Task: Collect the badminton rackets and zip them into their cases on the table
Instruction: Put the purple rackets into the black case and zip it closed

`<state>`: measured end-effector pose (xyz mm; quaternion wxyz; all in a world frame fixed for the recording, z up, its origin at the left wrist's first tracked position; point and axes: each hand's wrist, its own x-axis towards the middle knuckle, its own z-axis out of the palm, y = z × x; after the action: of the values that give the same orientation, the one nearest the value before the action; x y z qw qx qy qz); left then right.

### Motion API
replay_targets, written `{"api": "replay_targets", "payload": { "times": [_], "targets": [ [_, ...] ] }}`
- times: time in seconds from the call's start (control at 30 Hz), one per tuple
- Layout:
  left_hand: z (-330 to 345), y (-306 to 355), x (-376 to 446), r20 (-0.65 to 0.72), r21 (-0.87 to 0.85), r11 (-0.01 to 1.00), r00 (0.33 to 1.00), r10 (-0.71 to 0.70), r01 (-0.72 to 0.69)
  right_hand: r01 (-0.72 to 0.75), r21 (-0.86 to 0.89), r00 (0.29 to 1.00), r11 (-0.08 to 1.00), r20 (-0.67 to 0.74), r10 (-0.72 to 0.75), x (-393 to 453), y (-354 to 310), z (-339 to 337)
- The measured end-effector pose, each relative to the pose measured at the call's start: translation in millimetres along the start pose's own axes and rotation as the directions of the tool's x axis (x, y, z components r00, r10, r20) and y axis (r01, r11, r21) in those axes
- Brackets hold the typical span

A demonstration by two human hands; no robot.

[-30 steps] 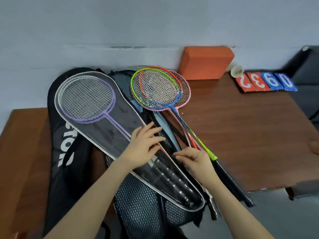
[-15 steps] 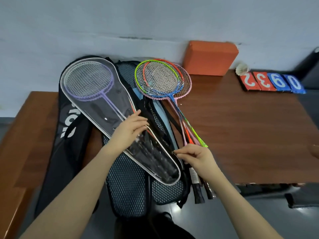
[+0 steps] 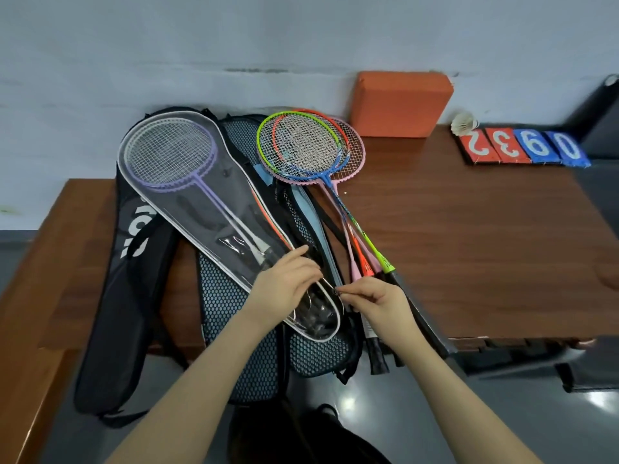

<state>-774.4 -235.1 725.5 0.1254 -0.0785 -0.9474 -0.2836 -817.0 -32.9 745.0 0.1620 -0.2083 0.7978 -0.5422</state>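
Note:
A clear plastic racket case with white trim lies diagonally on the brown table, with a purple racket inside it. My left hand presses flat on the case's lower end. My right hand pinches the small dark zipper pull at the case's right edge. Several loose rackets in green, orange, pink and blue lie stacked to the right, their handles running past my right hand.
A black racket bag and a mesh case lie under the clear case and hang over the table's front edge. An orange block, a shuttlecock and red and blue number cards sit at the back.
My right hand has drawn the zipper pull further down the case's right edge toward its handle end. My left hand has slid down the case with it.

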Motion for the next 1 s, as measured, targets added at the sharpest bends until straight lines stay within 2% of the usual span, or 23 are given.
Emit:
{"api": "replay_targets", "payload": {
  "times": [0.07,0.2,0.27,0.43,0.57,0.67,0.8,0.87,0.93,1.0],
  "targets": [
    [-8,5,8,-0.037,-0.012,1.000,0.999,-0.016,0.016,0.017,0.010,1.000,1.000,-0.014,-0.017,-6,-1,-2],
    [-11,-2,20,0.161,0.005,0.993,0.981,0.113,-0.115,-0.055,0.084,0.997,0.995,-0.057,0.060,-16,6,-13],
    [-5,-3,20,0.162,0.031,0.981,0.969,0.184,-0.192,-0.065,0.072,0.997,0.995,-0.047,0.068,-22,9,-15],
    [11,5,16,0.112,0.149,0.969,0.977,0.183,-0.198,-0.059,0.051,0.995,0.997,-0.076,0.063,-27,13,-21],
    [4,14,32,-0.053,0.117,0.992,0.997,0.058,-0.052,-0.044,0.000,0.992,0.999,-0.119,0.044,-31,21,-33],
    [1,18,46,-0.124,0.068,0.997,0.991,0.043,-0.035,-0.036,-0.014,0.990,0.999,-0.135,0.033,-35,21,-34],
    [9,18,48,-0.141,0.038,0.999,0.990,-0.011,0.017,-0.119,0.024,0.987,0.993,-0.103,0.121,-32,19,-35],
    [13,17,41,-0.120,0.051,0.997,0.992,-0.050,0.056,-0.144,-0.016,0.985,0.989,-0.096,0.142,-28,19,-35],
    [14,13,32,-0.079,0.060,0.986,0.986,-0.148,0.153,-0.144,-0.088,0.986,0.986,-0.100,0.135,-21,19,-30],
    [12,8,20,-0.044,0.037,0.947,0.948,-0.316,0.318,-0.153,-0.173,0.987,0.973,-0.073,0.142,-10,16,-21]
  ]
}}
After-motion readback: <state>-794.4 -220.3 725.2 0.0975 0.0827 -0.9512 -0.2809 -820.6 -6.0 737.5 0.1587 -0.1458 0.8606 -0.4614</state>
